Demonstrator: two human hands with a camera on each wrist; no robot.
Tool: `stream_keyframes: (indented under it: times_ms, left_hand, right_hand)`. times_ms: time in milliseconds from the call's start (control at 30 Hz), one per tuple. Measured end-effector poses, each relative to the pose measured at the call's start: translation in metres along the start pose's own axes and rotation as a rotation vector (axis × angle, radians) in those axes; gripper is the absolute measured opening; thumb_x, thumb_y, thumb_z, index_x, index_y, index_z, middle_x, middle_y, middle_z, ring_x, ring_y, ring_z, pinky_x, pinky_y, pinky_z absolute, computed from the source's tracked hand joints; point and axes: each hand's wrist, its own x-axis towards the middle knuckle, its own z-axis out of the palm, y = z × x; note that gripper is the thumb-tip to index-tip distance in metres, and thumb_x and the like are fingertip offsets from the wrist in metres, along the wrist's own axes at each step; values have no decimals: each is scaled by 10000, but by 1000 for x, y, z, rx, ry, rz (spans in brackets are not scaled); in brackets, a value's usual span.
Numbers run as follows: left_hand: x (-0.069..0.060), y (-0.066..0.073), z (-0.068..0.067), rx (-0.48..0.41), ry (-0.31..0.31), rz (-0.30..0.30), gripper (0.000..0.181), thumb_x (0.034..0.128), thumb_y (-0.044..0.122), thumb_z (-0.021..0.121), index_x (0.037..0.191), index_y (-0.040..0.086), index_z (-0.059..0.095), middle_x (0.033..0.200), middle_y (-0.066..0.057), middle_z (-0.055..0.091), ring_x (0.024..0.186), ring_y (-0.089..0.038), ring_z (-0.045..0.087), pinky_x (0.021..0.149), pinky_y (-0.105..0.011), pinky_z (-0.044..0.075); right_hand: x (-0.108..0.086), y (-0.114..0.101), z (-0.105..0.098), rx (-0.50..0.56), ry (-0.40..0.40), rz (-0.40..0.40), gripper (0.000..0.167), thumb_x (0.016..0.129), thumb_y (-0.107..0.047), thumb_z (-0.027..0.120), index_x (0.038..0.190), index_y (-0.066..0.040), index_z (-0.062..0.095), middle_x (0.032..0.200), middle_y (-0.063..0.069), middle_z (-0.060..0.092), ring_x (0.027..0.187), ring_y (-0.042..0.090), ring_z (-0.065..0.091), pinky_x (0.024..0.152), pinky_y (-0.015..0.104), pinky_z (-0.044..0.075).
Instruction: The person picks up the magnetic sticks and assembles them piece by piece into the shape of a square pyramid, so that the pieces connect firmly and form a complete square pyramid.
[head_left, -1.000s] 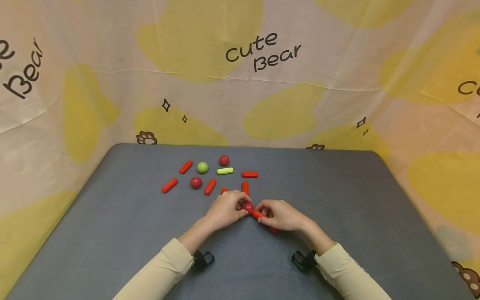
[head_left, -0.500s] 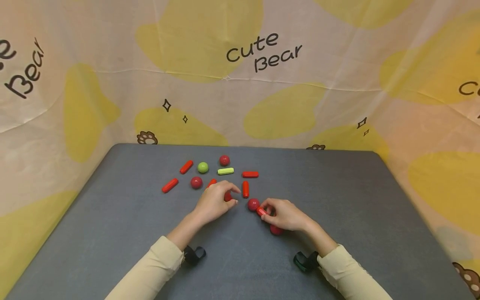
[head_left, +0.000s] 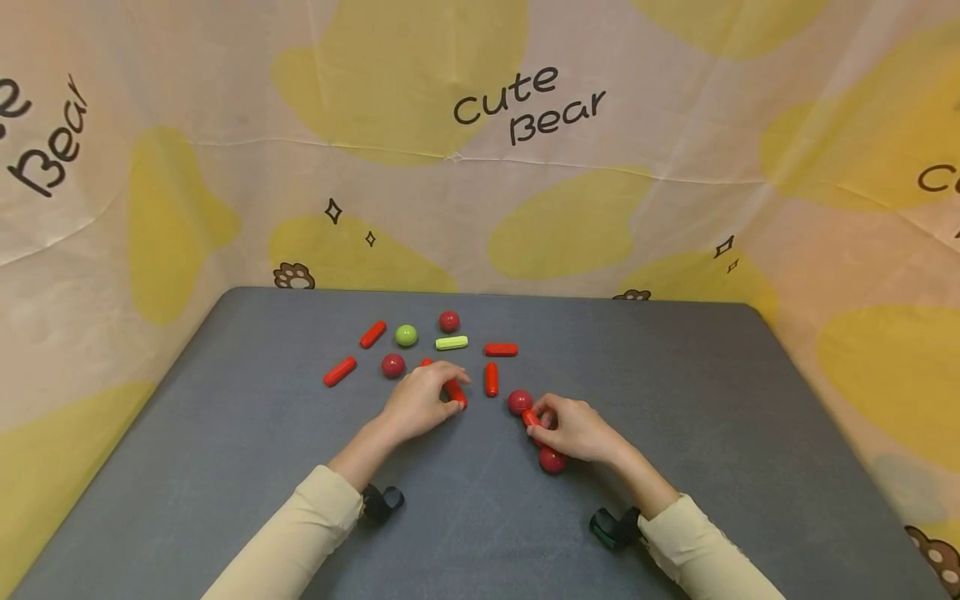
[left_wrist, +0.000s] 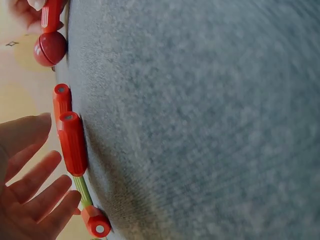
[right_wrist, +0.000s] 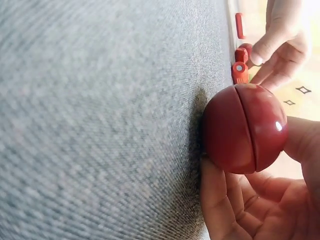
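My left hand (head_left: 417,403) is at a red rod (head_left: 456,393), fingers spread around it; in the left wrist view the fingers (left_wrist: 42,192) look relaxed beside a red rod (left_wrist: 72,145), with a gap to the thumb. My right hand (head_left: 576,428) pinches another red rod (head_left: 531,418) between thumb and fingers. A red ball (head_left: 520,402) sits at that rod's far end and a second red ball (head_left: 552,460) at its near end. The right wrist view shows a red ball (right_wrist: 245,129) large, beside the right hand (right_wrist: 265,205).
Farther back on the grey table (head_left: 675,375) lie red rods (head_left: 501,350), a green rod (head_left: 452,342), a green ball (head_left: 406,336) and red balls (head_left: 449,321). Another red rod (head_left: 491,379) lies between the hands. A patterned cloth (head_left: 570,225) stands behind the table.
My left hand has let go of the red ball and moved left to a red rod. The ball and the rod in my right hand have shifted slightly right, the rod turning more lengthwise.
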Motion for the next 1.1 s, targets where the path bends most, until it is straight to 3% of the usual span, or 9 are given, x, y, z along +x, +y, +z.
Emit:
stream_keyframes:
  times_ms: [233,600,1100]
  left_hand:
    - [0,-1,-1,3,-61,-12,299,720,70,740,1013,112,697,1080,-23,653,1018,-177,593,869,-372,468]
    - [1,-3,1,51,-105,-43,222,730,72,728,943,137,724,935,10,635,884,-175,580,775,-356,476]
    - [-3,0,0,91,-153,-81,181,745,112,736,916,168,715,862,29,604,788,-142,557,691,-323,475]
  right_hand:
    - [-2,0,0,5,25,56,165,813,-212,672,913,-95,614,666,-60,540,515,43,439,489,203,344]
    - [-1,1,0,63,24,138,211,818,-214,672,941,-62,592,666,-45,562,543,65,471,507,226,365]
    - [-6,-4,0,94,30,181,227,814,-199,671,940,-37,575,674,-30,584,547,64,489,508,218,379]
